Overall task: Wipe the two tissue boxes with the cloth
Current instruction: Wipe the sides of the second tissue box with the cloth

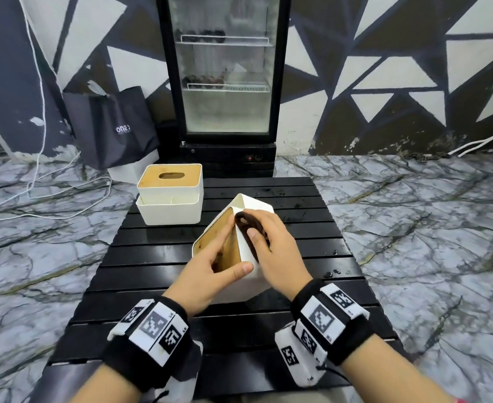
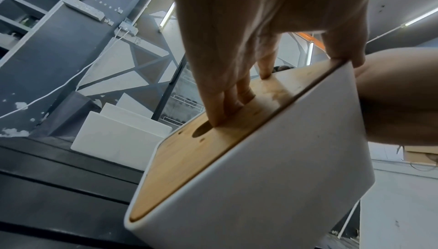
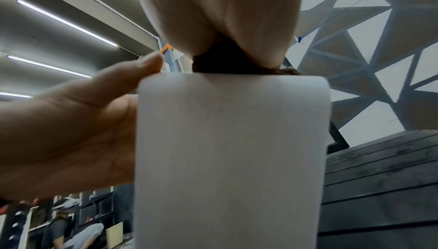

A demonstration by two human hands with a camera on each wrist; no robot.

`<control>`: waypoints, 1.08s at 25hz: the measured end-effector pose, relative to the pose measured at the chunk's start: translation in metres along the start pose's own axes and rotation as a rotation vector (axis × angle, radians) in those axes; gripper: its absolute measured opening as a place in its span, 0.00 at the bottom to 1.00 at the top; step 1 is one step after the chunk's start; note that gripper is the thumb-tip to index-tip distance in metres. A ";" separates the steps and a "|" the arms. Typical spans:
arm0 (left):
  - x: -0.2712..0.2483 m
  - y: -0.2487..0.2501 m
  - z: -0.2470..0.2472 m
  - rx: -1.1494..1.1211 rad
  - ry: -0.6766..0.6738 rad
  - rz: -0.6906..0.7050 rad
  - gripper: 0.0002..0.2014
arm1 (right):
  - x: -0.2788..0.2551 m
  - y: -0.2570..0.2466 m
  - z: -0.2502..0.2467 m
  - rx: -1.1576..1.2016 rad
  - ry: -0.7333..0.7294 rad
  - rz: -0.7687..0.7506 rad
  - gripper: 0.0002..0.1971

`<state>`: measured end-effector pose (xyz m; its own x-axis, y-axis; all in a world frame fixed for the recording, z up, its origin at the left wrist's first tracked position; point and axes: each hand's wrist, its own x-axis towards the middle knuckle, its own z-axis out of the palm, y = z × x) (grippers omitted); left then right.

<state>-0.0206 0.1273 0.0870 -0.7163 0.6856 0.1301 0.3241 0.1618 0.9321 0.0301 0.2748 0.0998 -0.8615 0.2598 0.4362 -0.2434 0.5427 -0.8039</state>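
Note:
A white tissue box (image 1: pixel 251 282) with a wooden lid is tilted up on the black slatted table (image 1: pixel 152 257). My left hand (image 1: pixel 225 257) grips it, fingers (image 2: pixel 225 107) reaching into the lid's slot and thumb on the white edge. My right hand (image 1: pixel 268 239) holds a dark brown cloth (image 1: pixel 248 225) against the box's upper white side. From the right wrist, the cloth (image 3: pixel 225 62) is bunched under my palm at the top of the box (image 3: pixel 229 150). The second tissue box (image 1: pixel 169 199) stands upright at the table's far left, untouched.
A glass-door fridge (image 1: pixel 225 82) stands just behind the table, with a black bag (image 1: pixel 108 126) to its left. White cables (image 1: pixel 35 181) trail over the marble floor. Small wet spots (image 1: pixel 334 271) lie on the table's right side.

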 end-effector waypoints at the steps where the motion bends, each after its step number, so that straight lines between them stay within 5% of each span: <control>1: 0.000 0.003 0.002 0.001 0.001 0.001 0.41 | 0.006 0.001 -0.001 0.005 0.009 0.014 0.16; 13: -0.001 -0.001 0.004 -0.018 0.005 -0.017 0.42 | -0.035 0.010 -0.001 0.050 0.020 -0.084 0.16; 22: -0.005 0.001 0.006 -0.043 0.009 -0.043 0.40 | -0.027 0.026 -0.010 0.015 0.097 -0.018 0.18; 27: -0.007 -0.003 0.007 -0.061 0.050 -0.030 0.38 | -0.045 0.021 0.003 -0.022 0.072 -0.136 0.17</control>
<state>-0.0121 0.1273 0.0805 -0.7553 0.6448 0.1169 0.2648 0.1372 0.9545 0.0623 0.2728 0.0621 -0.7866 0.2391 0.5693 -0.3454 0.5939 -0.7266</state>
